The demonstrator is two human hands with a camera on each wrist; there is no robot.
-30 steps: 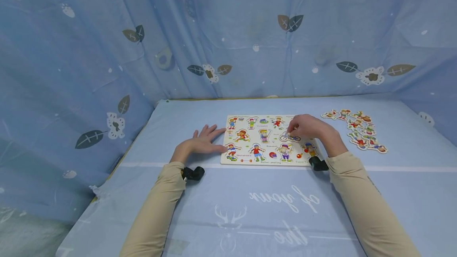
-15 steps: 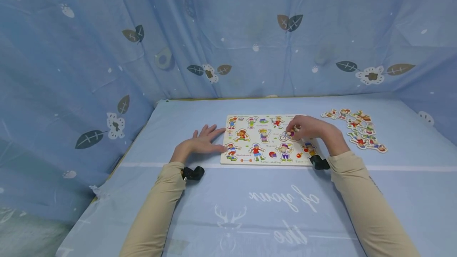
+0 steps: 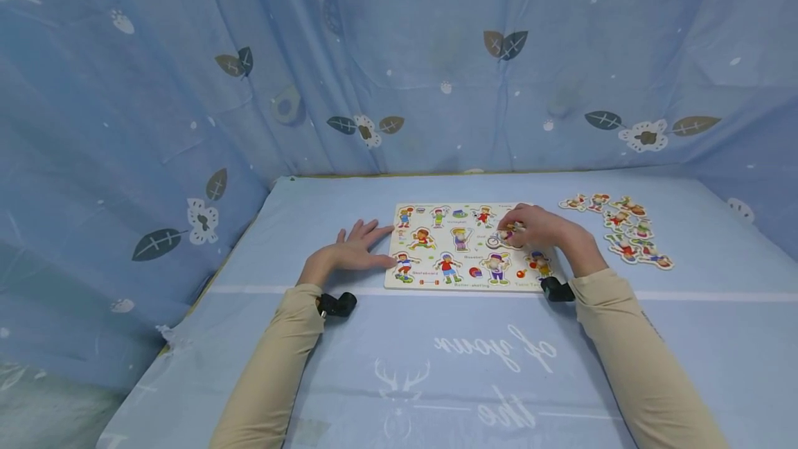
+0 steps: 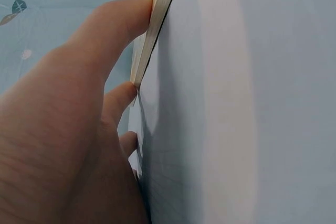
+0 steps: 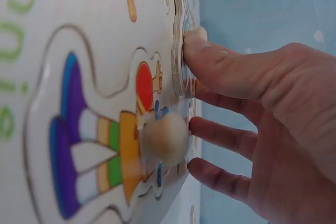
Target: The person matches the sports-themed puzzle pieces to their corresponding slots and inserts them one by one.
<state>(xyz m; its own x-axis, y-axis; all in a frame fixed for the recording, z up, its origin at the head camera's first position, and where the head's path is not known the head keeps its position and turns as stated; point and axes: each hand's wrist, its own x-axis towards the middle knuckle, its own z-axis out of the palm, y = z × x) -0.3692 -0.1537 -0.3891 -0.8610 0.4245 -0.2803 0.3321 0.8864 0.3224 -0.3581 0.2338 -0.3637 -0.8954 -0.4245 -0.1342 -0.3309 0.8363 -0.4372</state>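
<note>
A wooden puzzle board (image 3: 432,260) with cartoon sport figures lies flat on the blue-covered table. My left hand (image 3: 352,253) lies flat beside it, straight fingers (image 4: 118,22) pressed against the board's left edge (image 4: 157,3). My right hand (image 3: 539,227) is over the board's right half and pinches a cyclist puzzle piece (image 3: 502,238). In the right wrist view the thumb (image 5: 210,56) sits on that piece (image 5: 177,51), whose edge stands slightly proud of the board (image 5: 68,3). A seated figure piece with a round wooden knob (image 5: 164,137) lies just below it.
Several loose figure pieces (image 3: 626,231) lie on the table to the right of the board. Blue leaf-print cloth (image 3: 436,54) hangs close behind and at both sides. The blue table cover (image 3: 436,352) with white lettering stretches toward me.
One second ago a bicycle-shaped recess showed under my right hand; now the cyclist piece covers it. The right hand has shifted slightly. The left hand has stayed put.
</note>
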